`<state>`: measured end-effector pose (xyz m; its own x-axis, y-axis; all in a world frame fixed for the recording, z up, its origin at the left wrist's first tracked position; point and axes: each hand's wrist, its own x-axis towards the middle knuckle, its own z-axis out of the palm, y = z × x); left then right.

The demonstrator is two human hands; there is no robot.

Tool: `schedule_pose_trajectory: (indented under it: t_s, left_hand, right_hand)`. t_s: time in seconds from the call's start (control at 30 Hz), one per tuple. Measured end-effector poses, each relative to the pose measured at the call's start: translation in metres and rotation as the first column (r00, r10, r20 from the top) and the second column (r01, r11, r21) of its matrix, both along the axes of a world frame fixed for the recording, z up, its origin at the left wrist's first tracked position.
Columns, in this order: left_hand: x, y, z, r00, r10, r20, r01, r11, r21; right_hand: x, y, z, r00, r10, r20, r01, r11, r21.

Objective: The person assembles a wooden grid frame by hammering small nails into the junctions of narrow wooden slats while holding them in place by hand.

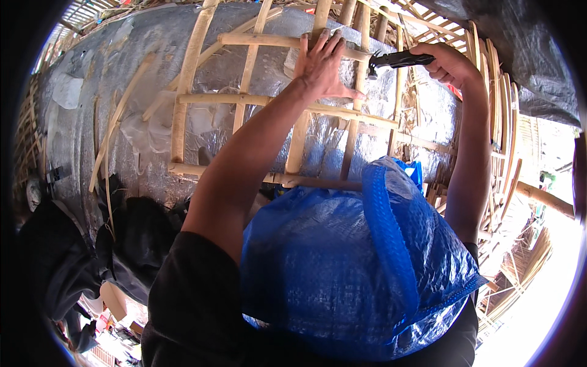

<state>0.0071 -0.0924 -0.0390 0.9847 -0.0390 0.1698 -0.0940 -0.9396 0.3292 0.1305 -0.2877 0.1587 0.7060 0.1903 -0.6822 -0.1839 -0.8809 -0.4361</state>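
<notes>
My left hand (321, 68) lies across the upper part of a lattice of split bamboo strips (257, 100). Its fingers are stretched over the topmost crosspiece (260, 40), with the thumb spread out to the right. Closed in a fist, my right hand (451, 63) grips the handle of a black hammer-like hand tool (400, 59). The tool's head meets or nearly meets an upright strip beside the crosspiece's right end; whether they touch, I cannot tell. Part of the lattice is hidden behind my left forearm.
Behind the lattice is a wrinkled silvery sheet (79, 137). A large blue woven plastic sheet (318, 263) covers the space before my body. Dark cloth (137, 229) lies at left, and several bamboo strips (501, 110) stand at right. Dark sheeting (520, 37) hangs at upper right.
</notes>
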Motion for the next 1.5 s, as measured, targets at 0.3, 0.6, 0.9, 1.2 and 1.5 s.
schedule_pose_trajectory:
  t_s: [0.3,0.6,0.9,1.2,1.5]
  left_hand:
    - [0.002,-0.001,-0.002,1.0,0.004,-0.027,-0.003,1.0,0.021]
    - [0.008,-0.001,-0.014,0.999,0.021,0.034,-0.019,0.998,-0.056]
    - [0.021,-0.01,-0.021,1.0,-0.007,-0.015,0.011,0.971,0.238]
    - [0.012,-0.01,0.016,0.989,0.016,-0.15,0.007,0.988,0.153]
    - [0.011,-0.01,0.027,0.97,-0.008,-0.244,0.041,0.991,0.129]
  right_hand:
    - [0.001,0.004,-0.014,0.999,0.005,-0.035,-0.004,1.0,0.031]
    - [0.002,0.015,0.032,0.96,0.271,-0.071,-0.278,0.95,-0.143]
    - [-0.066,-0.023,-0.014,0.707,0.595,0.383,-0.482,0.801,-0.355]
    - [-0.146,-0.01,-0.057,0.712,0.234,0.662,-0.105,0.968,-0.229]
    - [-0.045,-0.06,-0.037,0.956,-0.187,-0.225,0.266,0.876,0.402]
